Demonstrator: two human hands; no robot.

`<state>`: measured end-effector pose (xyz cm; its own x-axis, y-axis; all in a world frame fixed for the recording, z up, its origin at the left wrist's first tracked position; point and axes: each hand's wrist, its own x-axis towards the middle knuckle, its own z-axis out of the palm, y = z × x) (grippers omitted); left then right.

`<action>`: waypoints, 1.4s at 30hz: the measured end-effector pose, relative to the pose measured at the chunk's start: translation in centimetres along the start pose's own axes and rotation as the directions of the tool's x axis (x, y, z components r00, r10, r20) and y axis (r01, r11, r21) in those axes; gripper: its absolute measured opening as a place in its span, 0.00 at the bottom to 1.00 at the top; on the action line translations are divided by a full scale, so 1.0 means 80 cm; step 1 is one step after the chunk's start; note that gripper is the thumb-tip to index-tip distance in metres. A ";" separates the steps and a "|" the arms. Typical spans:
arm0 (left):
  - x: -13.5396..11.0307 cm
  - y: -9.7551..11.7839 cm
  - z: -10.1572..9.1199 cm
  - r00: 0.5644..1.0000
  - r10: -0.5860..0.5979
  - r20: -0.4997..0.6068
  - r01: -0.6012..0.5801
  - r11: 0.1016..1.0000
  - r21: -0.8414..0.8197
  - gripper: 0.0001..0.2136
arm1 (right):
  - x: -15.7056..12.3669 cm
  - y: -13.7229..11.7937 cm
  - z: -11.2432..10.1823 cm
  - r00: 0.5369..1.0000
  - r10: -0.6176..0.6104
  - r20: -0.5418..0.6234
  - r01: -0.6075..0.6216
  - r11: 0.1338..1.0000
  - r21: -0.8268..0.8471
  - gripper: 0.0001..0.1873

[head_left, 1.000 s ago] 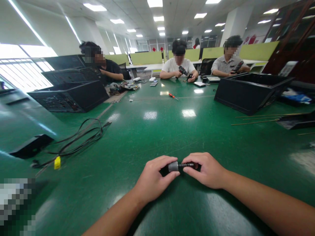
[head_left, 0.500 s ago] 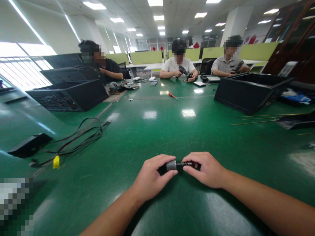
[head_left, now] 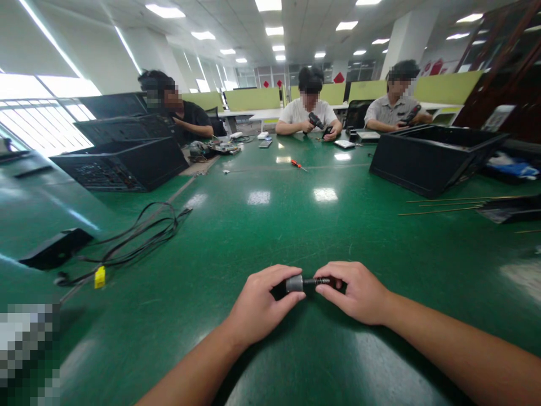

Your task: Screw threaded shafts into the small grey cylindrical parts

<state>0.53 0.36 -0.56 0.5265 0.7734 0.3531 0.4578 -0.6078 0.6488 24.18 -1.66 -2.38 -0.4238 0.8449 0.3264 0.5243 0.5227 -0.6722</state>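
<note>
Working left hand (head_left: 257, 305): clasping grey cap (head_left: 295, 283)
Right hand (head_left: 359, 294): pinching rod (head_left: 323, 281)
Gap: slightly widened, yet seemingly leaving both joined

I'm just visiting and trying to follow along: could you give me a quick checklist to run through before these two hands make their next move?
1. Left hand grips the grey cylinder: ok.
2. Right hand grips the dark rod: ok.
3. Cylinder and rod roughly in line: ok.
4. Cylinder and rod firmly joined: cannot tell.
5. Black cables clear of both hands: ok, off to the left.
6. Screwdriver within easy reach: probably not ok, it lies far across the table.
</note>
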 end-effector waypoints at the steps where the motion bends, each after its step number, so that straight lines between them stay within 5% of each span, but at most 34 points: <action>1: 0.000 -0.001 0.000 1.000 -0.002 -0.002 0.002 1.000 0.002 0.13 | 0.000 0.000 0.000 1.000 0.002 -0.002 -0.002 1.000 -0.002 0.07; 42: 0.001 -0.006 -0.007 0.999 0.023 -0.043 -0.022 0.999 0.023 0.14 | -0.001 0.002 -0.002 1.000 0.015 -0.020 -0.015 0.999 -0.034 0.06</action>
<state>-0.02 0.81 -0.44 0.5059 0.7661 0.3965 0.4625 -0.6289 0.6250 24.43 -1.62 -2.38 -0.4013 0.8546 0.3296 0.5560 0.5132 -0.6538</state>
